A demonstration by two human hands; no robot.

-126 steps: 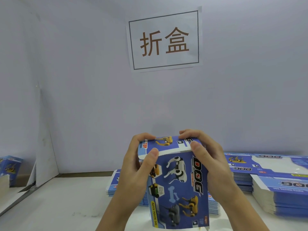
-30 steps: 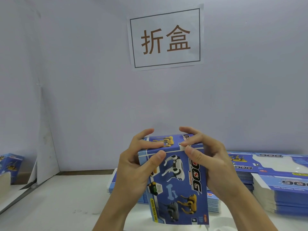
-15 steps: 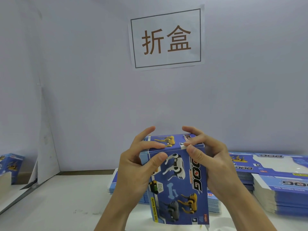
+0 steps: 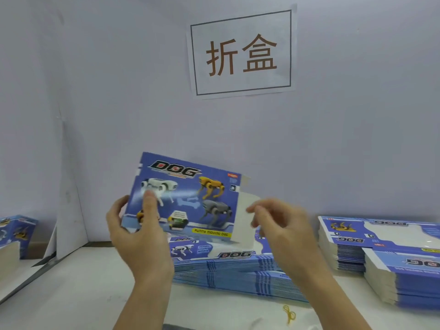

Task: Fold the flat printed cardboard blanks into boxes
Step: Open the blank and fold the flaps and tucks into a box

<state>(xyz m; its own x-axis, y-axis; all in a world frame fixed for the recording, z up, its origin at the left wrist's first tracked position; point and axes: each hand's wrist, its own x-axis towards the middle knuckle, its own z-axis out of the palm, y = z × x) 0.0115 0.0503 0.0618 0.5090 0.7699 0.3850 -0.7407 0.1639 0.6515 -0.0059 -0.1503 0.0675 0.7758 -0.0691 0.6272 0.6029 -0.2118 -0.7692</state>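
Blue box (image 4: 183, 198) held up over the blank stack (image 4: 228, 270) at the tabletop's back edge; my left hand (image 4: 140, 232) grips its left end, thumb on the front. Right hand (image 4: 278, 225), fingers loosely curled and blurred, is at the white end flap (image 4: 245, 220); whether it pinches it I can't tell. I should tuck that flap squarely while holding the box steady.

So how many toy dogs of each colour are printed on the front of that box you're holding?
White dog: 1
Yellow dog: 1
Grey dog: 1
Total: 3, on the box front; the left hand hides part of it.
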